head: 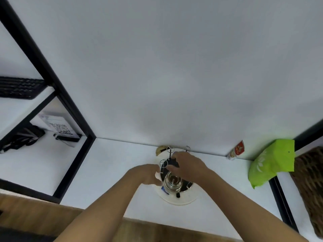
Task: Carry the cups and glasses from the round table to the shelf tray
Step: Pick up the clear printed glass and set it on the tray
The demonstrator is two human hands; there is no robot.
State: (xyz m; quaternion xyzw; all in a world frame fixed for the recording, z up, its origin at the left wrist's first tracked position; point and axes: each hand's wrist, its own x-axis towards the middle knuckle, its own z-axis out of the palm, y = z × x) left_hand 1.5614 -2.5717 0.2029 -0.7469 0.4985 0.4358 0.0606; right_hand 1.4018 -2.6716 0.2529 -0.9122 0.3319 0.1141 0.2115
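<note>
A round white tray [176,200] lies on the white shelf top against the wall. On it stands a wire cup rack [163,163] with ring-tipped pegs and a black centre. A clear glass [173,183] sits on the rack's near side, seen end-on. My right hand [188,165] reaches over the rack, thumb and fingers closed around its black centre just above the glass. My left hand [148,173] curls at the tray's left rim against a small white object [157,175]; whether it grips it is hidden.
A green bag [269,165] and a small red-and-white packet [236,151] lie to the right by the wall, beside a woven basket [309,186]. A black-framed shelf unit [73,123] on the left holds a keyboard [19,87], a QR-code card and dark gear.
</note>
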